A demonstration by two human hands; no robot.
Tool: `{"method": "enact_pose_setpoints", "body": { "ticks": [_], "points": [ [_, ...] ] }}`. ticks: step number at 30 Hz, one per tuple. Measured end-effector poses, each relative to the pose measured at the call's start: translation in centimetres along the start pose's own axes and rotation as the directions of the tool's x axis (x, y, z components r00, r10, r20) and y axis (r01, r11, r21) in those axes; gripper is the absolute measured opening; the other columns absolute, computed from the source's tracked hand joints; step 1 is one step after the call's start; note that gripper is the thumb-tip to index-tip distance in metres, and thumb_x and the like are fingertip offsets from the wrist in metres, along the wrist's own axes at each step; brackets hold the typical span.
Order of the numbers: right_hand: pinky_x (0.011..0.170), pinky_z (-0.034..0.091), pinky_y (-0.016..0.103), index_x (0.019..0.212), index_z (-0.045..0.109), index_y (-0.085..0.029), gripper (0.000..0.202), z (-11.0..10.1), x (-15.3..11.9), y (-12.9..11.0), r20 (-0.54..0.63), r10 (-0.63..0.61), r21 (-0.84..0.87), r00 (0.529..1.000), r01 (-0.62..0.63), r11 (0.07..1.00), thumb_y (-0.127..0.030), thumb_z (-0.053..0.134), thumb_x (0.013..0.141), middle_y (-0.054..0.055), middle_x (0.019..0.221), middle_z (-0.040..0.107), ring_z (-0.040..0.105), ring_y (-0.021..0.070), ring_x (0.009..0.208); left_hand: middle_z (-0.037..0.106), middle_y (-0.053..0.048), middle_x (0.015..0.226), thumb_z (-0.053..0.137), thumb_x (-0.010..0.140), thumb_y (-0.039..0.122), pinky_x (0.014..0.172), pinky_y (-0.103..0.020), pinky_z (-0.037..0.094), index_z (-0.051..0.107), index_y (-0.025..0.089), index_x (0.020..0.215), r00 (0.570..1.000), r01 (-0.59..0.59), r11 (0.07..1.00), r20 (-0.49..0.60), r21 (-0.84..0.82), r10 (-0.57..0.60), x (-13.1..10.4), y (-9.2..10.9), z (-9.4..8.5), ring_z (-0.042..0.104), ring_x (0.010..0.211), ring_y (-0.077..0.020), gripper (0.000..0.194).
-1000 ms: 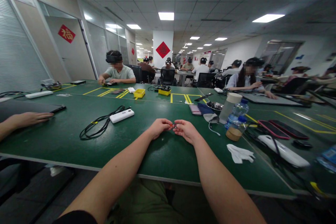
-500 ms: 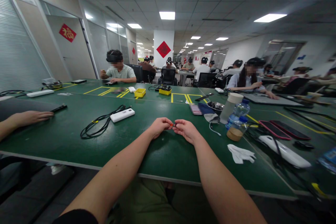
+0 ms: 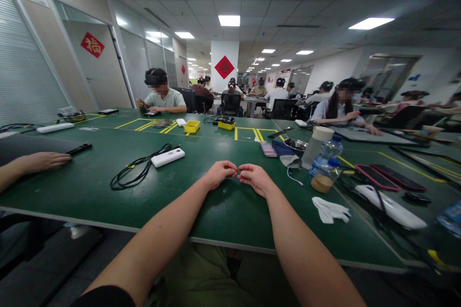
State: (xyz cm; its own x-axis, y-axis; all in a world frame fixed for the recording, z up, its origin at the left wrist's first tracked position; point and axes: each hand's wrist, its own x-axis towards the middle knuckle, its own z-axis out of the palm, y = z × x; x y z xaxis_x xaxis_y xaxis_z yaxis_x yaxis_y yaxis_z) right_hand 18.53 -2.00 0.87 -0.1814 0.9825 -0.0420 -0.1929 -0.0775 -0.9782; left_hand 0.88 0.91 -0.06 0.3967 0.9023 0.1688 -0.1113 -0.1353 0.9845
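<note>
Neighbour: a co-worker's hand (image 3: 43, 161) is lying flat on the green table (image 3: 90, 172) at our far left, just beside a dark phone (image 3: 79, 148).
Cable: we are seeing a black cable (image 3: 135, 173) coiling on the table, ending at a white power bank (image 3: 167, 157), well apart from our hands.
Left hand: our left hand (image 3: 220, 173) is curling its fingers inward, thumb and forefinger pinching at the point where both hands are meeting.
Small part: a tiny part (image 3: 237, 171) is sitting between the two sets of fingertips, above the table's middle; we are making out only a faint reddish speck, since the fingers are covering nearly all of it.
Axis: we cannot tell which way the part is pointing or how its long axis is running, as it is too small and hidden.
Right hand: our right hand (image 3: 255, 178) is pinching likewise, fingertips touching those of the left across the part.
Bottles: a water bottle (image 3: 326, 156) is standing near a white-lidded cup (image 3: 317, 146), to the right of our hands.
Cloth: a crumpled white glove (image 3: 329, 210) is lying nearer the table's edge.
Phones: two red-rimmed phones (image 3: 389, 177) are lying farther right.
</note>
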Motion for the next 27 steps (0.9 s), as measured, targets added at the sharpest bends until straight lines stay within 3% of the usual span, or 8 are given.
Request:
{"method": "enact_pose_setpoints", "body": {
  "ticks": [5,10,14,21,27],
  "points": [
    [0.07,0.055,0.027,0.087,0.062,-0.014,0.025,0.1,-0.13,-0.01,0.036,-0.013,0.023,0.999,0.012,1.0,-0.008,0.07,0.064,0.006,0.08,0.068,0.068,0.0159,0.073,0.066,-0.005,0.074,0.065,0.065,0.011,0.066,-0.024,0.048,0.064,0.011,0.083,0.999,0.037,0.998,0.012,-0.047,-0.036,-0.11,0.02,0.04,0.061,0.064,-0.0106,0.018],
    [0.064,0.055,0.025,0.083,0.059,-0.015,0.025,-0.1,0.02,0.16,0.071,-0.036,0.001,0.997,0.036,0.999,-0.01,0.073,0.062,0.003,0.075,0.066,0.067,0.0138,0.068,0.066,-0.004,0.072,0.066,0.065,0.012,0.064,-0.023,0.047,0.065,0.011,0.082,1.0,-0.005,1.0,0.027,-0.014,0.006,-0.27,0.08,0.17,0.06,0.062,-0.0102,0.017],
    [0.06,0.055,0.026,0.082,0.056,-0.016,0.026,-0.21,0.12,0.3,0.046,-0.045,-0.003,0.998,0.045,0.999,-0.012,0.074,0.063,0.002,0.073,0.065,0.066,0.0136,0.063,0.065,-0.003,0.069,0.065,0.065,0.011,0.061,-0.022,0.046,0.064,0.011,0.079,1.0,-0.009,1.0,0.016,0.004,0.009,-0.26,0.14,0.14,0.059,0.06,-0.0101,0.015],
    [0.069,0.057,0.029,0.089,0.056,-0.015,0.023,-0.01,0.12,0.12,0.008,0.002,0.035,1.0,-0.002,0.999,-0.007,0.065,0.069,0.007,0.081,0.067,0.069,0.0176,0.074,0.066,-0.005,0.072,0.067,0.066,0.012,0.065,-0.023,0.047,0.063,0.011,0.078,1.0,0.01,0.999,-0.005,-0.044,-0.011,-0.29,0.34,0.3,0.061,0.063,-0.0104,0.013],
    [0.068,0.056,0.029,0.09,0.056,-0.015,0.025,0.19,-0.12,-0.15,-0.006,0.018,-0.005,1.0,-0.018,1.0,-0.005,0.062,0.069,0.007,0.081,0.068,0.07,0.0175,0.073,0.067,-0.006,0.076,0.065,0.067,0.011,0.065,-0.023,0.049,0.063,0.011,0.08,1.0,0.018,0.998,0.009,-0.06,-0.018,-0.2,0.27,0.18,0.061,0.061,-0.0096,0.013]
  ]
}}
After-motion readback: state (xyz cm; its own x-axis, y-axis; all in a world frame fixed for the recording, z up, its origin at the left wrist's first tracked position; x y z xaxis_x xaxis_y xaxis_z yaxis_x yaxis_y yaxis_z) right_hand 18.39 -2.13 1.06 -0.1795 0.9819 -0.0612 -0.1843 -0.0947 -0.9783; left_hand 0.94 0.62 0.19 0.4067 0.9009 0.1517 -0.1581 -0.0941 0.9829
